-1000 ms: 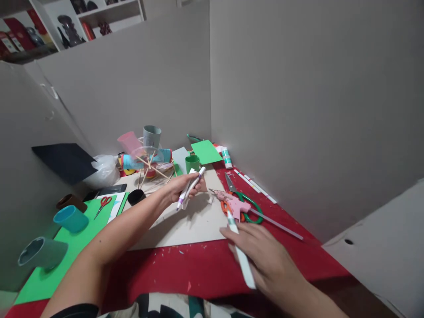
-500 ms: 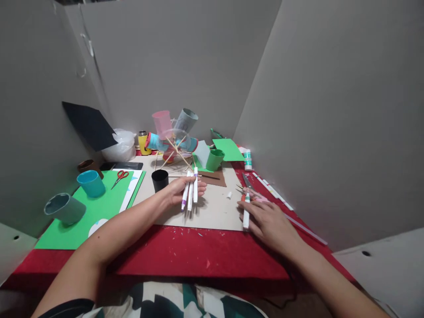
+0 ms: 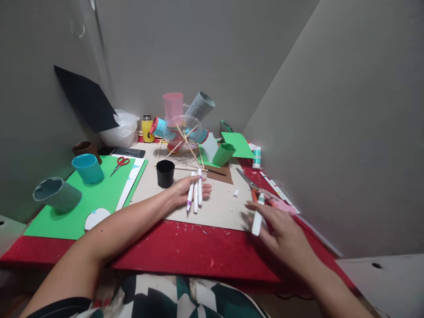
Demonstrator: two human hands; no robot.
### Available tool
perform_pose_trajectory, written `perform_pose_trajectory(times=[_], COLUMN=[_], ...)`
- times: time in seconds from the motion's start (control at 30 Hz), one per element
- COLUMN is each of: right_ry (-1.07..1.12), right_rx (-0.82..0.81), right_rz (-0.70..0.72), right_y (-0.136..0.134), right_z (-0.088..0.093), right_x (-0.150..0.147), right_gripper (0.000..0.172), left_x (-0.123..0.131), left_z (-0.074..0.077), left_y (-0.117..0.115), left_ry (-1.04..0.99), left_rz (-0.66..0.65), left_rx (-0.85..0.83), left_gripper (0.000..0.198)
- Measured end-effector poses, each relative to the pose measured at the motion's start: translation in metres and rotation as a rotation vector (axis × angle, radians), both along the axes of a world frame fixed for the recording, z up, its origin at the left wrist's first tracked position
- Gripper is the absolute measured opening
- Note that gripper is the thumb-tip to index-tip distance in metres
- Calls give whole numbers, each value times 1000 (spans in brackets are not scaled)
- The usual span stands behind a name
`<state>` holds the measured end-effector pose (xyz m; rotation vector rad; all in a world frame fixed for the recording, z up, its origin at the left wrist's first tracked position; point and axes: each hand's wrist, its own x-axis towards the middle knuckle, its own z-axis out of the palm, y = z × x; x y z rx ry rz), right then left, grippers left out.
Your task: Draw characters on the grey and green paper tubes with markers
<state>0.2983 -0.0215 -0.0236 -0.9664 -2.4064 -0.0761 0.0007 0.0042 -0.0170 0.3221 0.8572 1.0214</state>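
Observation:
Palm up over the pale board (image 3: pixel 221 214), my left hand (image 3: pixel 181 191) holds three white felt-tip markers (image 3: pixel 195 194) under its thumb. One has a purple tip end and another a purple band. In my right hand (image 3: pixel 281 227) is a single white marker with a green band (image 3: pixel 257 218), pinched between thumb and fingers near the board's right edge. A black paper cup (image 3: pixel 165 173) stands just behind my left wrist. Beyond it rises a wheel of wooden sticks (image 3: pixel 184 137) with coloured paper cups around it.
Red-handled scissors (image 3: pixel 121 164) and two blue-toned cups, one bright blue (image 3: pixel 88 169), the other grey-blue (image 3: pixel 58 195), rest on green sheets (image 3: pixel 99 190) at left. Larger scissors (image 3: pixel 248 179) lie right, beyond my right hand. A green cup (image 3: pixel 224 154) stands at the back.
My right hand has moved right and nearer to me with its marker, which now tilts. My left hand keeps its markers. The view has shifted slightly.

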Motion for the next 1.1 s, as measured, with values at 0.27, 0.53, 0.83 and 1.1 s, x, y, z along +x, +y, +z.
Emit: perform_pose_trajectory(times=[0.27,0.53,0.83,1.1], right_ry=[93,391,764,925], right_rx=[-90,-133,-364,-726], right_rz=[185,-53,-302,-282], right_y=[-15,7,70,112], right_z=[17,47,64,55], right_x=[-54,-18,-1,5], right_gripper=[34,30,32,43], left_x=[1,2,3,3], left_z=[5,8,13,14], left_y=[-4,-4,-3,-3], left_ry=[7,27,48,30], left_rz=[-7,-11,-10,-1], left_rx=[42,46,11,-19], left_gripper=[19,24,27,29])
